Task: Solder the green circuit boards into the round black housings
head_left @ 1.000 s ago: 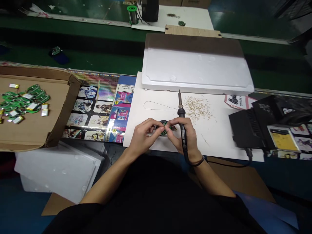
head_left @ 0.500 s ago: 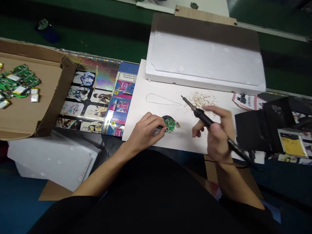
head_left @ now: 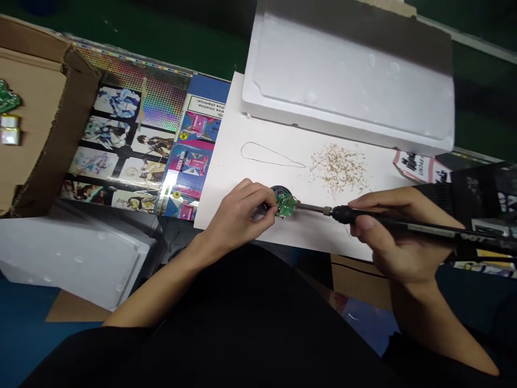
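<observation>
My left hand (head_left: 246, 213) pinches the left edge of a small round green circuit board (head_left: 286, 205) just above the white sheet (head_left: 226, 145). In my right hand (head_left: 404, 237) is a black soldering iron (head_left: 388, 222), pointing left. Its metal tip reaches the right edge of the board; whether it touches is too small to tell. A thin wire loop (head_left: 269, 154) lies on the sheet beyond the board. To the right of that loop is a scatter of small tan bits (head_left: 343, 167).
A white foam block (head_left: 347, 81) stands across the back of the sheet. At the far left, a cardboard box (head_left: 40, 124) holds circuit boards and battery cells. A black device (head_left: 464, 186) sits at the right, partly behind my right hand.
My right hand has turned the soldering iron to point left and brought its tip to the board. My left hand stays at the board. The view has shifted slightly.
</observation>
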Demonstrator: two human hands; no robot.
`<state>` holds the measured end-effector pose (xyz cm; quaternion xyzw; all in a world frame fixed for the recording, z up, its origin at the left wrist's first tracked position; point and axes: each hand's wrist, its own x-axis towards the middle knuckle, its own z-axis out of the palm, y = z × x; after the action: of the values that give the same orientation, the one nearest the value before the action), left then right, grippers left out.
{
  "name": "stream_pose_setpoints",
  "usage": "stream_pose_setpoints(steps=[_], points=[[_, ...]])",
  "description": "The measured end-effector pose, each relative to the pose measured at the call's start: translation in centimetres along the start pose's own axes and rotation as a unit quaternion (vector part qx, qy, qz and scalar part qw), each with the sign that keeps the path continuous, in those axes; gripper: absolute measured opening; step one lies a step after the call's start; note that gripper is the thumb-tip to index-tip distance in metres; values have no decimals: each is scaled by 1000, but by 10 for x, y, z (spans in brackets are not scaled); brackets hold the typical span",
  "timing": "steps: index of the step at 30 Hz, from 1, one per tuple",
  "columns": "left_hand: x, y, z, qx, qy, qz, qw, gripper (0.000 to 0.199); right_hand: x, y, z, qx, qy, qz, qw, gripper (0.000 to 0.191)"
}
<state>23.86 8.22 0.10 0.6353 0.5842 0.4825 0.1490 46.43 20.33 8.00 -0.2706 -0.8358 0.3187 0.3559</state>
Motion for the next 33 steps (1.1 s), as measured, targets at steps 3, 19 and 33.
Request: stream_pose_setpoints(steps=[3,19,33], points=[[0,0,0,1,1,-4,1000,11,7,-6,2,-44,-47,-46,997,14],[-1,0,1,16,9,7,1000,13,12,-6,10,-57,-91,-42,993,8],[0,2,2,34,2,8,999,13,8,-7,8,-62,-106,-51,991,12]])
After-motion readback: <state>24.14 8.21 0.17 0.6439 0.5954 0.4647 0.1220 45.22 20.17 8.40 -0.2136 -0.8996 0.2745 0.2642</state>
